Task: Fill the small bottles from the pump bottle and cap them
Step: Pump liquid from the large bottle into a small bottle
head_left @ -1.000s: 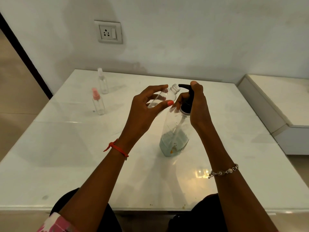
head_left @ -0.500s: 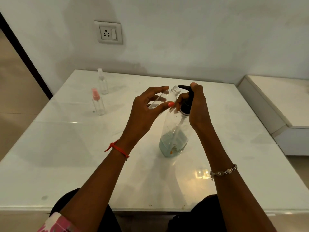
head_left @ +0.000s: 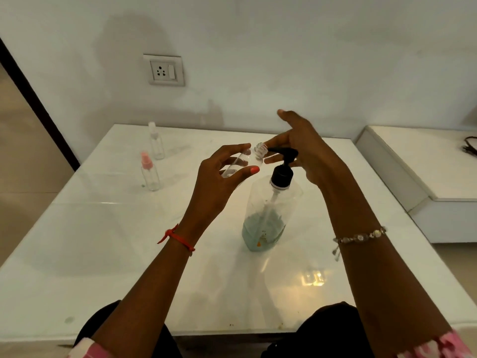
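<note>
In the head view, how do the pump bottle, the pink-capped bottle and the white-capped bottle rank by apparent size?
1. pump bottle, clearly the largest.
2. pink-capped bottle and white-capped bottle: they look nearly alike. The pink-capped one stands nearer the camera, so I do not rank them.

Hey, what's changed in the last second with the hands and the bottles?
The right hand lifted off the pump head and rose, fingers now spread. The left hand still holds the open small bottle tilted at the nozzle; the pump bottle, the pink-capped bottle and the white-capped bottle stayed put.
</note>
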